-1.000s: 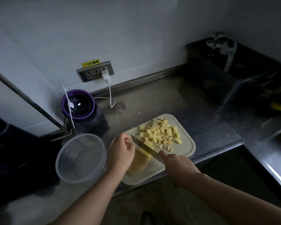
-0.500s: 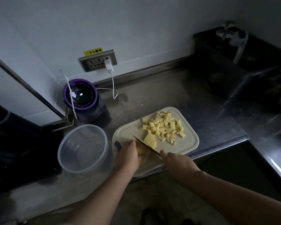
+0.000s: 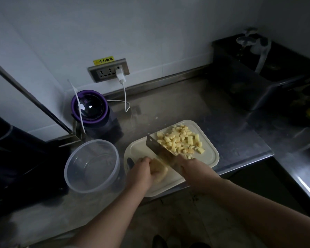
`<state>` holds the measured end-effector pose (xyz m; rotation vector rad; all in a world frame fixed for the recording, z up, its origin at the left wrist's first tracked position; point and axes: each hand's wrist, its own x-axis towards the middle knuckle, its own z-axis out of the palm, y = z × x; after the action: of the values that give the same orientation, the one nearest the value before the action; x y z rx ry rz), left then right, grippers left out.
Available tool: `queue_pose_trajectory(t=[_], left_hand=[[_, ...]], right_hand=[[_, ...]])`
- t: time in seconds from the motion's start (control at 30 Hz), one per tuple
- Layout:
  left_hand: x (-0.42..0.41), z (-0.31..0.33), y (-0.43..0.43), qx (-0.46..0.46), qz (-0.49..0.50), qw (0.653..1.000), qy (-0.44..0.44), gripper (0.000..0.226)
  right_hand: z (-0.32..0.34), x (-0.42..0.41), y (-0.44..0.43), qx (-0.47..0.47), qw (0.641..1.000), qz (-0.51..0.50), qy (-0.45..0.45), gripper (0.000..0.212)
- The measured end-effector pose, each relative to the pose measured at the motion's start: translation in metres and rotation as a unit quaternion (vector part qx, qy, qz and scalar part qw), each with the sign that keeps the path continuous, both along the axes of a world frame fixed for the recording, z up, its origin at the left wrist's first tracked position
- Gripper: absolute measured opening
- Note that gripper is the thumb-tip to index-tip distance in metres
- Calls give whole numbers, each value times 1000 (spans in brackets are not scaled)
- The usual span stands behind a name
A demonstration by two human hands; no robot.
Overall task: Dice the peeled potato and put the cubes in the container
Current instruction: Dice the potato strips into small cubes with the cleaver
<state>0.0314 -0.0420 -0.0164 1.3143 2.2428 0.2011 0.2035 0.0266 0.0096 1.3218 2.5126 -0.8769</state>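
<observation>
A cream cutting board (image 3: 210,159) lies at the counter's front edge. A pile of yellow potato cubes (image 3: 182,140) covers its far half. On the near left part, my left hand (image 3: 140,171) holds down the uncut potato piece (image 3: 159,170). My right hand (image 3: 197,170) grips the handle of a cleaver (image 3: 157,147), whose broad blade stands tilted between the potato piece and the cubes. A clear round plastic container (image 3: 91,166) stands left of the board with nothing in it.
A purple-rimmed appliance (image 3: 91,109) stands behind the container, under a wall socket (image 3: 108,70) with a white charger and cable. A dark sink basin (image 3: 268,72) and tap are at the back right. The steel counter (image 3: 222,122) ends just past the board.
The cleaver's blade has tilted up so its flat side shows, next to the cubes. My left hand has stayed on the potato piece. The camera has shifted slightly.
</observation>
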Motion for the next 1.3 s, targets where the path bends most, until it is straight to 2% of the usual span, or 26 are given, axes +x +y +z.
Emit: queue_pose_trajectory(t=[0.23,0.47,0.9,0.97,1.03,1.07,1.1,1.13,1.2,1.23,1.3], left_hand=[[-5,-3,-5,31,-5,999,-6,44],[-5,-3,-9,83,49,995,-30,36],[-9,-13,-7,83,72,994,-24,24],[-9,-5,-10,144,106,983,-41,24],[-11,20,-8,282,156,945,-58,22],[-14,34,-2,344,148,925,-57,23],[-17,47,6,372,104,921,-49,24],[-21,58,17,356,30,933,-36,24],[-22,74,43,211,-137,968,-2,23],[-20,78,55,110,-195,974,17,25],[-12,80,74,-38,-261,962,66,32]], right_hand=[[16,0,-1,58,998,-10,-9,37],[30,-1,-26,53,997,42,-22,47],[20,-2,-43,90,993,64,-34,53],[20,0,-41,98,993,59,-30,54],[20,1,-35,107,992,53,-29,55],[19,2,-31,108,992,51,-29,55],[18,1,-28,107,993,49,-30,55],[16,0,-24,102,993,48,-31,55],[12,-3,-19,93,994,42,-31,52],[9,-4,-16,87,995,38,-34,50],[4,-5,-11,66,997,30,-36,49]])
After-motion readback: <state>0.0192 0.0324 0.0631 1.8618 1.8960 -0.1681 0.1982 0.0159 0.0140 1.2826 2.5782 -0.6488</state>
